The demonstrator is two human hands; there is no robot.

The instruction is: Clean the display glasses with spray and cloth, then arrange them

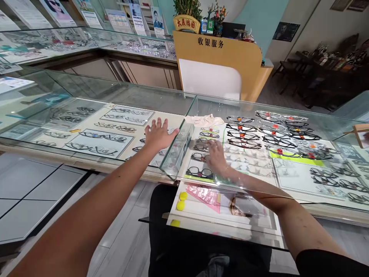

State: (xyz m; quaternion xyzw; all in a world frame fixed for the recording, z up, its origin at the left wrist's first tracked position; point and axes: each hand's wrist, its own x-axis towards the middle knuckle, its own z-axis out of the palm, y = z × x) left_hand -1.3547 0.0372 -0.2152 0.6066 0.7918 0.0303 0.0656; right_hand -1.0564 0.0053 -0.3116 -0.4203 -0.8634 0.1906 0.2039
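My left hand [159, 134] lies on the glass top of the display case with its fingers spread and nothing in them. It rests just left of the upright glass divider [180, 144]. My right hand [216, 156] is inside the right section, beneath the glass top. Its fingers are at a column of eyeglasses [198, 157], close to a dark-framed pair [201, 147]. Blur and reflections hide whether they grip that pair. Another black pair of eyeglasses [199, 172] lies nearest the front edge. A pale pink cloth [205, 120] lies at the column's far end.
Below the case, an open drawer [180, 219] holds a pink plastic packet [205, 197] and yellow round pieces [182, 201]. More rows of eyeglasses [243, 135] lie to the right. Glass edges surround both sections. A cashier counter [219, 48] stands beyond.
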